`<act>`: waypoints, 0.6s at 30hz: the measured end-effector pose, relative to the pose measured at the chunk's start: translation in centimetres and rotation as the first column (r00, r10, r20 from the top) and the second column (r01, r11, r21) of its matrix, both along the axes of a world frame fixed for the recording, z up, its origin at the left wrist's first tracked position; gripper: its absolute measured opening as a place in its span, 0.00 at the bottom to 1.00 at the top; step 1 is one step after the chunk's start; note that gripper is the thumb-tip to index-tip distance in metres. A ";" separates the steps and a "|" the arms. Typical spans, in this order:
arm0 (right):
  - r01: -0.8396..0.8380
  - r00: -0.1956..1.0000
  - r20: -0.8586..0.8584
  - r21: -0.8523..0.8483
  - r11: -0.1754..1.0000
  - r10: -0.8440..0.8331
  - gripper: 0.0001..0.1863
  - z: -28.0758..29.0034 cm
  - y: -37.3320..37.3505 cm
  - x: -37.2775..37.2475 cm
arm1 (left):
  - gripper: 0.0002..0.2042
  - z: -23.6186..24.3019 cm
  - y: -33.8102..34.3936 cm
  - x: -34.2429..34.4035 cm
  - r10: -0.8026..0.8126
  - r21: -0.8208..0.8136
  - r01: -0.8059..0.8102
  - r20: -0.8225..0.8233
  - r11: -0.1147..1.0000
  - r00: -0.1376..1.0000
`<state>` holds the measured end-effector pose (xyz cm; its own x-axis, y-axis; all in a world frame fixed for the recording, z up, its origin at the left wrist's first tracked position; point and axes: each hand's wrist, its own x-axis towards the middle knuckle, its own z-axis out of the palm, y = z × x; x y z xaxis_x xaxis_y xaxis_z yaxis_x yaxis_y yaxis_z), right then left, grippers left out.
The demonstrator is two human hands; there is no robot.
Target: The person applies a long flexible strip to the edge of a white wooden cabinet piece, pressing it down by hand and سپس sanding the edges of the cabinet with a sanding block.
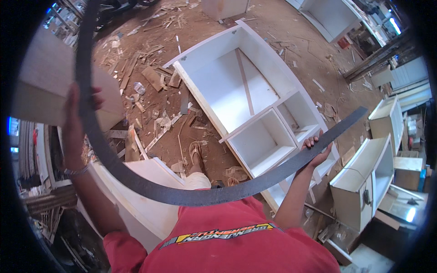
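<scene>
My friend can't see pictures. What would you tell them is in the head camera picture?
A person in a red shirt holds a long dark strip that curves in front of them, left hand raised, right hand near its other end. Below, a white cabinet lies open on a dirt floor littered with wood scraps.

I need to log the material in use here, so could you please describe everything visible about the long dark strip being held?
The strip is long, thin, flat and dark grey with a speckled, dull surface. The picture shows it as a wide curve from the upper left, down across the red shirt, to the right. The left hand grips it high up; the right hand holds it near its angled end. It hangs above the white cabinet, not touching it.
</scene>
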<state>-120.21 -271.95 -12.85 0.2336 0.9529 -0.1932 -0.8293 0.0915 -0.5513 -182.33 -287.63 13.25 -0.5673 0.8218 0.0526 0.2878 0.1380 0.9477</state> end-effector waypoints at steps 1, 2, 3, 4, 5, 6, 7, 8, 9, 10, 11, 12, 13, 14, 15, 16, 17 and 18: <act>0.029 1.000 0.006 0.004 1.000 -0.030 0.36 -0.3 0.7 -1.0 | 0.27 -3.0 4.2 -1.6 -0.103 -0.032 0.105 0.052 0.994 0.993; 0.050 0.998 0.028 0.010 0.999 -0.050 0.34 0.2 1.9 -3.0 | 0.27 -4.8 8.0 -3.0 -0.196 -0.070 0.202 0.090 0.977 0.977; 0.075 0.995 0.060 0.004 0.997 -0.075 0.32 1.3 2.8 -4.8 | 0.29 -6.6 11.6 -3.9 -0.255 -0.133 0.258 0.039 0.957 0.966; 0.100 0.991 0.095 -0.008 0.995 -0.099 0.30 2.3 3.0 -6.3 | 0.31 -8.6 14.5 -4.3 -0.318 -0.201 0.310 -0.007 0.929 0.948; 0.039 0.998 0.051 0.091 0.995 -0.043 0.24 3.1 3.5 -7.0 | 0.33 -10.5 17.3 -4.5 -0.393 -0.286 0.391 0.053 0.875 0.918; 0.072 0.990 0.108 0.124 0.990 -0.086 0.22 4.0 3.9 -7.9 | 0.35 -12.5 20.1 -4.8 -0.458 -0.364 0.465 0.112 0.807 0.882; 0.103 0.977 0.167 0.156 0.982 -0.129 0.21 5.3 4.1 -8.7 | 0.36 -15.4 22.7 -5.3 -0.514 -0.403 0.518 0.128 0.755 0.848; 0.134 0.955 0.236 0.193 0.972 -0.178 0.20 7.0 4.1 -9.6 | 0.38 -18.3 25.7 -5.4 -0.572 -0.432 0.576 0.156 0.694 0.806; 0.188 0.949 0.215 0.197 0.962 -0.230 0.17 8.8 3.7 -11.6 | 0.38 -19.7 28.6 -5.2 -0.620 -0.464 0.617 0.169 0.636 0.766; 0.191 0.957 0.178 0.213 0.958 -0.230 0.16 9.5 2.9 -11.6 | 0.39 -21.3 31.2 -4.2 -0.669 -0.484 0.663 0.194 0.571 0.717; 0.191 0.966 0.130 0.229 0.955 -0.224 0.15 10.0 2.2 -11.5 | 0.37 -23.0 33.5 -3.3 -0.694 -0.502 0.678 0.194 0.537 0.693; 0.189 0.973 0.079 0.251 0.949 -0.215 0.14 10.5 1.8 -11.5 | 0.36 -25.0 35.8 -2.5 -0.717 -0.518 0.688 0.188 0.508 0.671; 0.185 0.977 0.055 0.257 0.949 -0.206 0.11 10.4 1.7 -12.7 | 0.35 -29.0 38.1 -2.8 -0.725 -0.529 0.669 0.139 0.522 0.675; 0.194 0.977 0.040 0.253 0.948 -0.211 0.11 10.1 1.9 -14.0 | 0.35 -32.1 40.0 -3.3 -0.734 -0.537 0.652 0.087 0.535 0.673; 0.224 0.966 0.070 0.248 0.943 -0.248 0.11 10.9 1.0 -13.8 | 0.33 -32.3 40.8 -0.2 -0.797 -0.564 0.647 -0.035 0.514 0.603; 0.238 0.963 0.067 0.244 0.940 -0.261 0.11 11.1 1.1 -14.9 | 0.34 -33.4 42.1 0.0 -0.849 -0.616 0.670 0.005 0.413 0.528; 0.320 0.934 0.091 0.215 0.923 -0.345 0.12 11.1 1.6 -16.2 | 0.35 -34.6 42.7 0.1 -0.851 -0.654 0.624 -0.056 0.427 0.523; 0.384 0.902 0.130 0.192 0.903 -0.412 0.13 10.8 2.2 -16.8 | 0.36 -35.6 43.3 0.3 -0.849 -0.685 0.577 -0.117 0.444 0.515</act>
